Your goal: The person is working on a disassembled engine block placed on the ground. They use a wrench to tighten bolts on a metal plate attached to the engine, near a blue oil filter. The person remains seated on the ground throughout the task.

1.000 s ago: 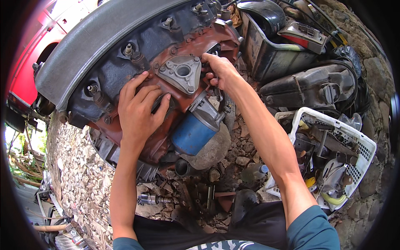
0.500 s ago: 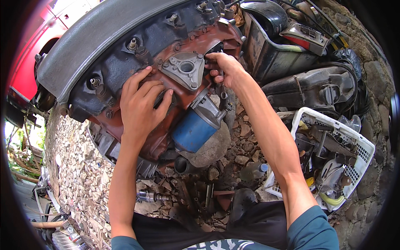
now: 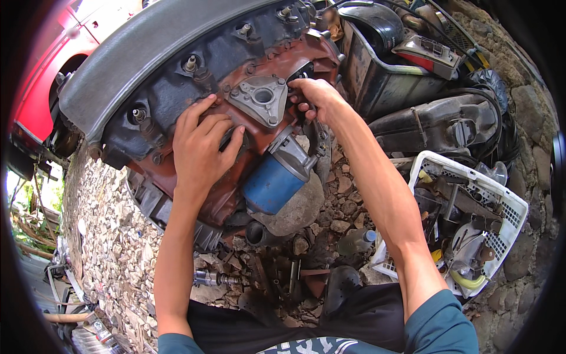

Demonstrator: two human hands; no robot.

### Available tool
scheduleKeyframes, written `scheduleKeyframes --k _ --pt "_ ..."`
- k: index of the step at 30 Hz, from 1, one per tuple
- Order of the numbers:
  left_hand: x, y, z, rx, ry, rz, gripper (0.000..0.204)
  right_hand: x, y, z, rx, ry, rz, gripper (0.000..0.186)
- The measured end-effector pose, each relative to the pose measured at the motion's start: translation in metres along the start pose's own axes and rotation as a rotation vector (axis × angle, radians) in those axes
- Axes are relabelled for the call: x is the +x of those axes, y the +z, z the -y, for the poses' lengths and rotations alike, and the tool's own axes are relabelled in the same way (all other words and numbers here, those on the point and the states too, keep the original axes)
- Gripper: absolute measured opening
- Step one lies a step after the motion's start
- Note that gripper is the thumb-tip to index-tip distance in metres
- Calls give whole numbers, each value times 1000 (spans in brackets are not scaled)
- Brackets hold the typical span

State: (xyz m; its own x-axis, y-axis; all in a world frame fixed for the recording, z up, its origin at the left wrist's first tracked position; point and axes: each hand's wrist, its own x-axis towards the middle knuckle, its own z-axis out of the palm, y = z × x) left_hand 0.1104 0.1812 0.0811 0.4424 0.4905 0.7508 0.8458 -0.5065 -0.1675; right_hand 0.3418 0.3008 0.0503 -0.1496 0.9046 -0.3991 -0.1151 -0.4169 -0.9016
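A large engine (image 3: 227, 68) with a black upper part and red-brown block fills the upper middle. My left hand (image 3: 203, 138) lies against its side, fingers stretched and apart, holding nothing. Beside those fingers is a grey triangular metal flange (image 3: 258, 111) with a round hole, bolted to the block. My right hand (image 3: 315, 99) is closed, thumb and fingers pinched at a dark opening just right of the flange. What it grips is mostly hidden; a small shiny end shows above the fingers. Below the flange hangs a blue oil filter (image 3: 272, 184).
On the right stand a white plastic basket (image 3: 516, 215) of metal parts, a black fuel-tank-like part (image 3: 430, 121) and a dark bin (image 3: 377, 82). A plastic bottle (image 3: 356, 242) and a shock-absorber-like part (image 3: 218, 277) lie on the stony ground. A red vehicle (image 3: 47, 100) is at far left.
My right hand has turned slightly at the dark opening, and a shiny end now shows above its fingers. My left hand stays in place on the engine. The view has shifted a little.
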Motion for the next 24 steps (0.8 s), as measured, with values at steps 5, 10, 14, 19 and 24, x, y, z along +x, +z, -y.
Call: scheduleKeyframes --k 5,10,14,19,24 --pt "-1 0 0 0 -7 3 10 -1 2 1 -23 -46 18 12" --pt "0 0 0 -4 -6 4 10 5 -3 -1 36 -35 49 17" --pt "-1 -1 0 8 -4 2 10 0 -3 0 57 78 60 24" --pt "0 -1 -1 -15 -6 -5 11 5 -4 -4 42 54 74 26" --pt "-1 -1 1 -9 -5 -2 11 9 -5 -8 119 23 92 21"
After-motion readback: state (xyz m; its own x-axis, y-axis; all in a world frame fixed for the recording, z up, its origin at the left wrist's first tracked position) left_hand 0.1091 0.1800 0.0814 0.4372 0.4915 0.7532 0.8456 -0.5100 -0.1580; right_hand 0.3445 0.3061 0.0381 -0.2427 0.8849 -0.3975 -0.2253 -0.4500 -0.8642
